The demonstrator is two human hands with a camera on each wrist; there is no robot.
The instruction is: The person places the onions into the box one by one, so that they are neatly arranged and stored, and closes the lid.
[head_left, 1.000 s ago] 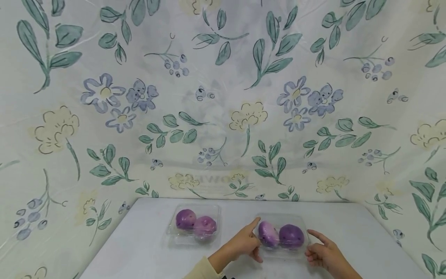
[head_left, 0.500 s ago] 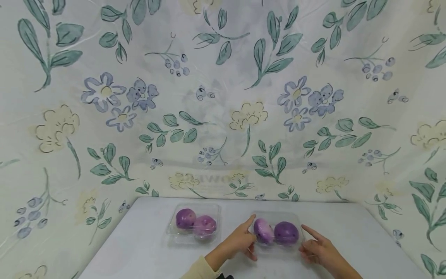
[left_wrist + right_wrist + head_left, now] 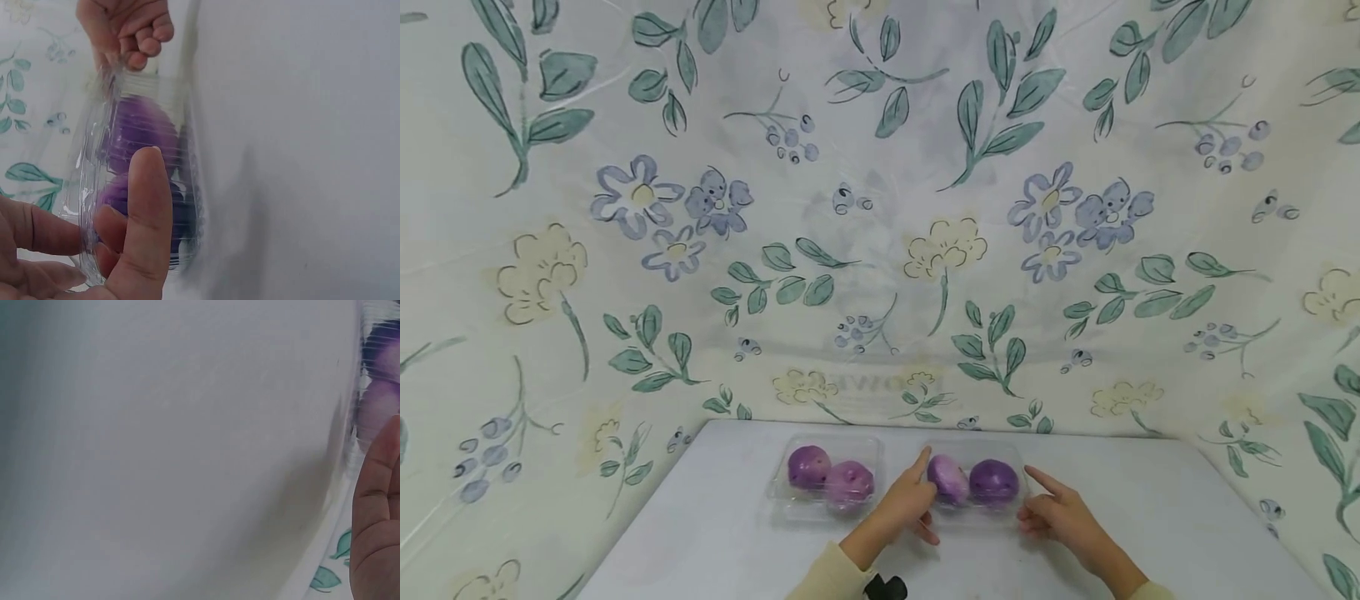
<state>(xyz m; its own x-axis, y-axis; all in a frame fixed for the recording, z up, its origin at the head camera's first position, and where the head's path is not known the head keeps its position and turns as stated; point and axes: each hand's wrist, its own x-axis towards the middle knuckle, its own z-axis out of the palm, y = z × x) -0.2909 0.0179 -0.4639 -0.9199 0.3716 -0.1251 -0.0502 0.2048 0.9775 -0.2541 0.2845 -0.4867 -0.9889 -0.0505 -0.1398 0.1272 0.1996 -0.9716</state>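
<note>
A clear plastic clamshell box with two round purple pieces, one paler and one darker, sits between both hands at the table's middle right. My left hand holds its left end, index finger stretched along the side. At the right end, my right hand grips with its index finger extended and other fingers curled. The left wrist view shows the ribbed box wall with the left fingers around its near end. In the right wrist view, the right hand is partly cut off beside the box.
A second clear box with two purple pieces stands just left of the left hand. The white table meets a floral cloth at the back and sides. A black wrist device is at the left cuff.
Both hands have moved the box left and slightly back, bringing it nearer the second box. The second box keeps its place on the table; the head view has shifted slightly.
</note>
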